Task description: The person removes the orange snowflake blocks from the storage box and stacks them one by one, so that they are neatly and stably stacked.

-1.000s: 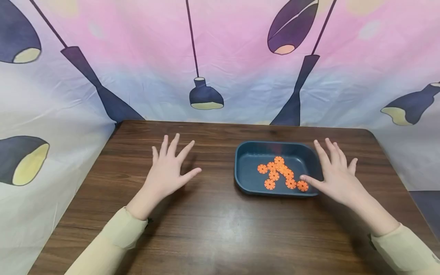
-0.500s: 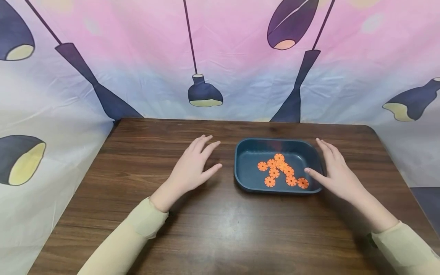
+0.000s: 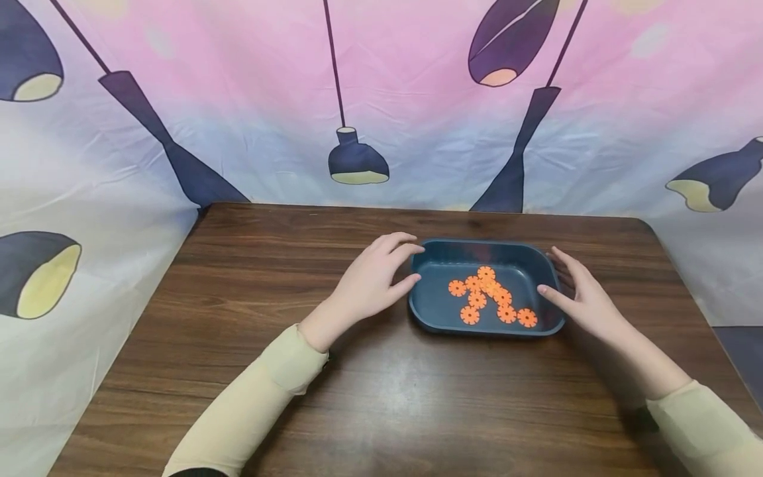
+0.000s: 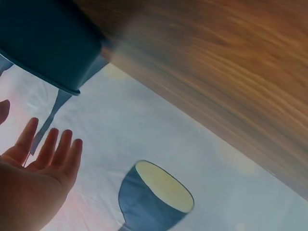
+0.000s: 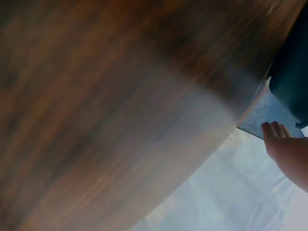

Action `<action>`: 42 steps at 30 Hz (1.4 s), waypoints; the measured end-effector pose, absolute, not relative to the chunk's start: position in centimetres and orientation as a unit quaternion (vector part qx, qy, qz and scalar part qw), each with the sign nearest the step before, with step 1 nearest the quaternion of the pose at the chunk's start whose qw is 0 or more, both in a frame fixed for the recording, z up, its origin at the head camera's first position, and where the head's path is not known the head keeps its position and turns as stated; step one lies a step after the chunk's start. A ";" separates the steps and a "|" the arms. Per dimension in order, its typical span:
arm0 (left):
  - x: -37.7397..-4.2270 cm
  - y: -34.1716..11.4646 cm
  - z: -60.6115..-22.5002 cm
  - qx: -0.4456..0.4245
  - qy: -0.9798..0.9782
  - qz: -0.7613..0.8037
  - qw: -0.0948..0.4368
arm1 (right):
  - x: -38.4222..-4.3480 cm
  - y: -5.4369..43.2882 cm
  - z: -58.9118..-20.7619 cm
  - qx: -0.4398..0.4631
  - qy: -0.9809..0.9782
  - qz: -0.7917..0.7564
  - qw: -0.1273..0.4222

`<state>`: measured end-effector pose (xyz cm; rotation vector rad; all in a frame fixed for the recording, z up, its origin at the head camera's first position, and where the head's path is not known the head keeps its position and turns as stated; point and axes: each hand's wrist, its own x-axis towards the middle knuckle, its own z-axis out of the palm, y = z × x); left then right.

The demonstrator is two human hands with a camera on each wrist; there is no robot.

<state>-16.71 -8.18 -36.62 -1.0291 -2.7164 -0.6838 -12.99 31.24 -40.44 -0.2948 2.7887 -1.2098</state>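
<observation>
A dark blue rectangular tray (image 3: 435,318) stands on the wooden table, right of the middle. Inside it lie several orange notched discs (image 3: 477,299), bunched together and partly overlapping. My left hand (image 3: 372,278) is at the tray's left side, thumb and fingertips right at the rim, fingers loosely bent. In the left wrist view the fingers of that hand (image 4: 48,163) are apart from the tray wall (image 4: 48,43). At the right end, my right hand (image 3: 587,301) has its thumb over the rim and its fingers along the outside. Neither hand holds anything.
The brown wooden table (image 3: 381,411) reaches back to a patterned cloth backdrop (image 3: 417,79) printed with dark lamps. Its rounded back right corner shows beyond the right hand. Light sleeves cover both forearms.
My left hand has moved right across the table to the tray's left rim, its spread fingers drawing together. The right hand's fingers have closed up somewhat beside the right rim. The tray stays put.
</observation>
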 end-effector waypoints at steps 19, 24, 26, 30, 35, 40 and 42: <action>-19.2 -2.8 -37.8 -0.422 -0.861 -0.268 -0.090 | -14.0 32.7 -41.9 -0.014 0.812 -0.558 0.171; -20.2 -1.7 -38.2 -0.438 -0.847 -0.269 -0.133 | -13.9 33.3 -42.6 -0.025 0.762 -0.623 0.175; -20.6 -1.4 -38.2 -0.442 -0.843 -0.267 -0.149 | -13.9 33.5 -42.9 -0.042 0.735 -0.654 0.175; -21.1 -0.6 -38.4 -0.447 -0.834 -0.268 -0.183 | -13.9 33.8 -43.4 -0.066 0.696 -0.692 0.180; -21.5 0.3 -38.7 -0.456 -0.818 -0.271 -0.224 | -14.0 34.0 -43.9 -0.069 0.679 -0.705 0.195; -21.6 1.2 -39.1 -0.463 -0.810 -0.263 -0.246 | -14.1 34.2 -44.3 -0.077 0.671 -0.710 0.200; -21.5 1.6 -39.3 -0.464 -0.808 -0.260 -0.254 | -14.0 34.3 -44.4 -0.084 0.666 -0.713 0.201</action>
